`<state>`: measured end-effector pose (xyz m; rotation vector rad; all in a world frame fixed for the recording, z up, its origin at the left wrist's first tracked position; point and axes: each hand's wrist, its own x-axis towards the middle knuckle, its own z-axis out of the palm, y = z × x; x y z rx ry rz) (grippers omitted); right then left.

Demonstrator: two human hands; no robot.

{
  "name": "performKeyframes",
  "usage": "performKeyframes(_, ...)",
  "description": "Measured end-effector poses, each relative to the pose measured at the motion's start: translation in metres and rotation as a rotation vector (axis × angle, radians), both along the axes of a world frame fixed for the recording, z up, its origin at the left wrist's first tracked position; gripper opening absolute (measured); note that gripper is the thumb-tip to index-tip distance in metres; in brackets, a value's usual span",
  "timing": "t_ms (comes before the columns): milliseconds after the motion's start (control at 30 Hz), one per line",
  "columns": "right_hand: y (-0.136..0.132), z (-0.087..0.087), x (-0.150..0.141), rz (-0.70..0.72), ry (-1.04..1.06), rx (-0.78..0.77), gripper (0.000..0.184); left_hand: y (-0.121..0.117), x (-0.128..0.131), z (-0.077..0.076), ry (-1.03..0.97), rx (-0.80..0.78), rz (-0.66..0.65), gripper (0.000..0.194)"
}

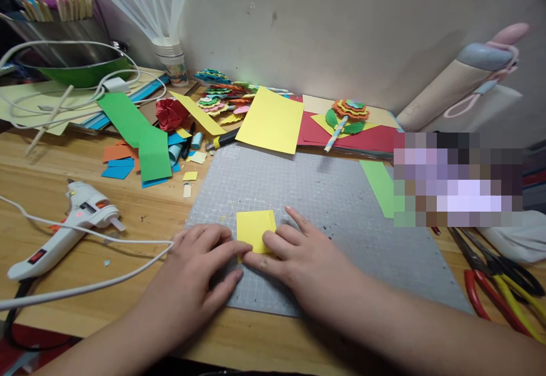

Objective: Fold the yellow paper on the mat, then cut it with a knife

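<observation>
A small folded yellow paper square (255,228) lies on the grey cutting mat (324,194) near its front edge. My left hand (200,268) rests flat on the mat, its fingertips pressing the paper's lower left edge. My right hand (294,256) presses the paper's lower right corner with fingers stretched out. Both hands lie flat with their fingertips almost meeting below the paper.
A white glue gun (68,222) and its cord lie at the left. A yellow sheet (271,120), green strips (140,131), a red paper rose (170,111) and paper flowers (350,111) lie behind the mat. Scissors (499,279) lie at the right. A cup of glue sticks (170,57) stands by the wall.
</observation>
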<state>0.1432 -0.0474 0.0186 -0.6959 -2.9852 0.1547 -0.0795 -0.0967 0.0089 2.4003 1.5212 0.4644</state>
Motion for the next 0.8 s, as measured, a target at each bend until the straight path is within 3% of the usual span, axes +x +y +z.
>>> performKeyframes(200, 0.002, -0.003, -0.006, 0.017, 0.007, 0.005, 0.033, 0.000, -0.001, 0.000, 0.009, -0.006, 0.019, 0.031)
performKeyframes(333, 0.005, 0.004, -0.010, 0.036, -0.013, -0.013, 0.032, 0.000, -0.001, -0.001, 0.015, 0.002, 0.020, 0.029)
performKeyframes(533, 0.010, 0.023, 0.023, 0.082, 0.059, -0.121, 0.043, -0.002, -0.001, -0.003, 0.035, 0.034, 0.012, 0.029)
performKeyframes(633, 0.008, 0.018, 0.041, 0.004, 0.233, -0.063, 0.044, -0.001, -0.001, -0.003, 0.034, 0.042, 0.002, 0.028)
performKeyframes(800, 0.004, 0.000, 0.046, 0.017, 0.194, -0.131, 0.045, -0.001, -0.002, -0.004, 0.037, 0.078, -0.030, 0.024)
